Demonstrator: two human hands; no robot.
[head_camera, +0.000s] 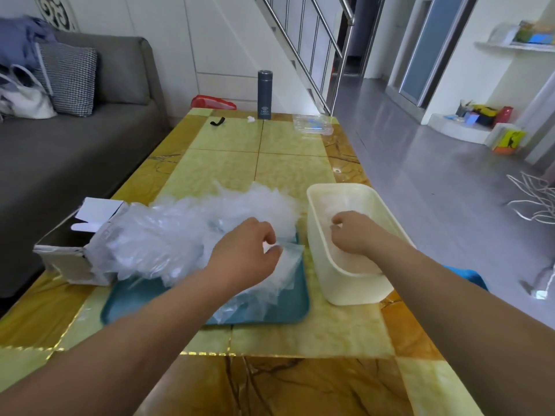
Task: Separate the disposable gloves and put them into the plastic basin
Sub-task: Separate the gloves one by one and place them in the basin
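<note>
The main risk is cling. The thin film sticks to itself, so the left hand (249,250) could lift 2 or 3 sheets as 1 and the separating would fail. A quick pull could also drag the pile of disposable gloves (192,232) off the teal tray (289,307) toward the worktop (300,334) edge at 6 o'clock. A light glove could also drift out of the plastic basin (339,187) as it is let go.

The left hand hovers over the tray's 3 o'clock side, knuckles up. Its thumb and forefinger pinch the corner of a loose glove (289,265) at the pile's near right edge. The right hand (356,234) reaches down inside the basin, which stands just beside the tray at 3 o'clock. Its fingers are curled, but I cannot tell whether they hold film, since anything there is clear and blurred. Most gloves lie on the tray, spilling from the cardboard box (66,259) at 9 o'clock.
</note>
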